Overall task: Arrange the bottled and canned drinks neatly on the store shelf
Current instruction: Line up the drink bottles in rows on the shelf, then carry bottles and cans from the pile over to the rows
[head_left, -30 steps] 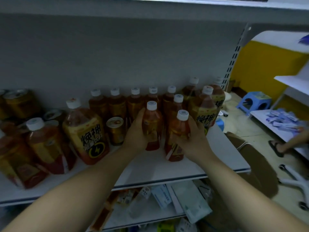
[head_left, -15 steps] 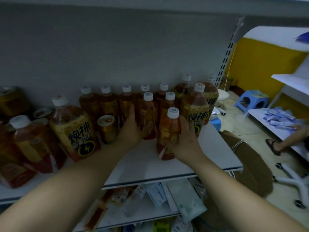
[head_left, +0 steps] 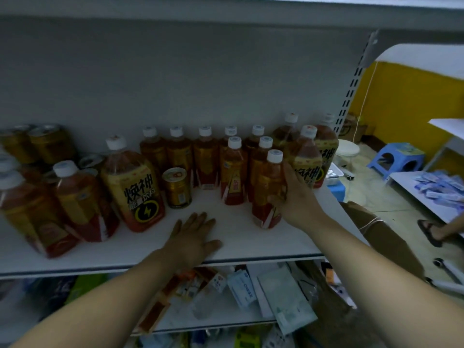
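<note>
Gold can [head_left: 177, 188] beside our flat, spread left hand [head_left: 193, 239]; our right hand [head_left: 295, 197] around front amber tea bottle [head_left: 267, 194], white shelf [head_left: 238, 243].

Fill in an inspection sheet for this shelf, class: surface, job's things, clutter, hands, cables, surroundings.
Surface: white shelf, front strip bare.
Job's things: small bottles rowed at the back; front bottle upright; large bottles on the left lean; gold can stands alone.
Clutter: packets on the lower shelf.
Hands: left hand flat on the shelf, empty; right hand wraps its fingers round the front bottle.
Cables: thin cord down the yellow wall.
Surroundings: blue stool, a sandalled foot.
</note>
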Action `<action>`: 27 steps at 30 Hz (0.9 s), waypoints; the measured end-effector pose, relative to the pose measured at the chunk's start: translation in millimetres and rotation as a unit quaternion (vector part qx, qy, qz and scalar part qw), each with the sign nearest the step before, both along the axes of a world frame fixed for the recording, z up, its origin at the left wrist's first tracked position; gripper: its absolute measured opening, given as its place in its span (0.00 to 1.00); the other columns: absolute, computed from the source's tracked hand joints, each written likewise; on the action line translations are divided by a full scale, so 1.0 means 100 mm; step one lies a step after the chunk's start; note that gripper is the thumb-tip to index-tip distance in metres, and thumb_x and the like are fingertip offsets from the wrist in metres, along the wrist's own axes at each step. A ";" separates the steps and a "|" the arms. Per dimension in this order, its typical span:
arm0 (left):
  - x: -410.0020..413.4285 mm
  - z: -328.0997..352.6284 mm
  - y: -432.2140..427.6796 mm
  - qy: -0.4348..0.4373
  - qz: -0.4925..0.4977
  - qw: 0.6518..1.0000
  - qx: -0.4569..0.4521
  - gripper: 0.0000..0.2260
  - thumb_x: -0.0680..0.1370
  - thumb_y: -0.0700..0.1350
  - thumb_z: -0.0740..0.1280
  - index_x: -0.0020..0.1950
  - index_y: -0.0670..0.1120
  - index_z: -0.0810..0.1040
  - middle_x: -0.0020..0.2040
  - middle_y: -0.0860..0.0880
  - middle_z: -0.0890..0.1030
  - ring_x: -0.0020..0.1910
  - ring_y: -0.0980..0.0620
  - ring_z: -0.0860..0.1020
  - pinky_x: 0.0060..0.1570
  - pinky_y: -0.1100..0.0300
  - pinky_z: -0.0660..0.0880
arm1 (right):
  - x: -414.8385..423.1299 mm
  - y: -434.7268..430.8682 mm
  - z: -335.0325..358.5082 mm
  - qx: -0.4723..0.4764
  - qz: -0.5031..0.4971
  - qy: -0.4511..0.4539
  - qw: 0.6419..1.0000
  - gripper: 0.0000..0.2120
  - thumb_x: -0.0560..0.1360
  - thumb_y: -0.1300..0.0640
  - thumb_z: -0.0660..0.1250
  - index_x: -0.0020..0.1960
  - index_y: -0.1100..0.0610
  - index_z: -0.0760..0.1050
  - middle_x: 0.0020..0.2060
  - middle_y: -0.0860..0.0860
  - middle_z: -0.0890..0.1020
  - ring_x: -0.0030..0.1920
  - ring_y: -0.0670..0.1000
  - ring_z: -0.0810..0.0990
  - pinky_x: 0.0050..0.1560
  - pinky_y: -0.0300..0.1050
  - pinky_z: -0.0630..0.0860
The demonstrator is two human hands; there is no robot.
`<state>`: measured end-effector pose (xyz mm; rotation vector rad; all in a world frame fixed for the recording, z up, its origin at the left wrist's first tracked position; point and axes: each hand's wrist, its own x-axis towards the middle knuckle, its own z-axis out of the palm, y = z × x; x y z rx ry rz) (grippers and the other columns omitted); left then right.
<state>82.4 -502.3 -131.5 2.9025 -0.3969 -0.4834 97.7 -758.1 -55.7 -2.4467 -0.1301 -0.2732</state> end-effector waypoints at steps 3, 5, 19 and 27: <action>0.00 0.17 0.06 0.028 0.007 0.999 -0.029 0.33 0.78 0.64 0.55 0.78 0.53 0.48 0.79 0.51 0.44 0.77 0.52 0.43 0.74 0.51 0.42 | -0.02 0.08 0.05 -0.004 -0.017 0.013 1.000 0.43 0.72 0.53 0.68 0.78 0.46 0.46 0.73 0.55 0.61 0.71 0.59 0.62 0.71 0.63 0.59; -0.04 0.30 0.13 0.032 0.035 0.994 -0.097 0.32 0.78 0.61 0.59 0.78 0.51 0.54 0.79 0.52 0.48 0.77 0.53 0.48 0.73 0.57 0.47 | -0.06 0.17 0.11 0.012 -0.053 -0.012 0.998 0.43 0.69 0.49 0.70 0.77 0.47 0.49 0.71 0.57 0.62 0.70 0.61 0.62 0.69 0.63 0.61; -0.49 1.20 1.17 -0.101 0.137 0.958 -0.230 0.21 0.77 0.51 0.66 0.70 0.49 0.70 0.60 0.54 0.74 0.62 0.52 0.73 0.53 0.64 0.67 | 0.11 1.70 0.59 -0.103 0.091 -0.002 0.991 0.34 0.73 0.42 0.67 0.74 0.53 0.61 0.71 0.55 0.66 0.72 0.56 0.62 0.69 0.47 0.61; -0.03 1.49 1.31 -0.237 0.182 0.916 -0.267 0.24 0.72 0.52 0.71 0.63 0.44 0.72 0.61 0.46 0.74 0.64 0.45 0.70 0.56 0.57 0.67 | 0.91 1.99 -0.21 -0.007 0.093 0.111 0.989 0.32 0.65 0.36 0.66 0.66 0.51 0.71 0.60 0.53 0.77 0.60 0.56 0.76 0.59 0.53 0.75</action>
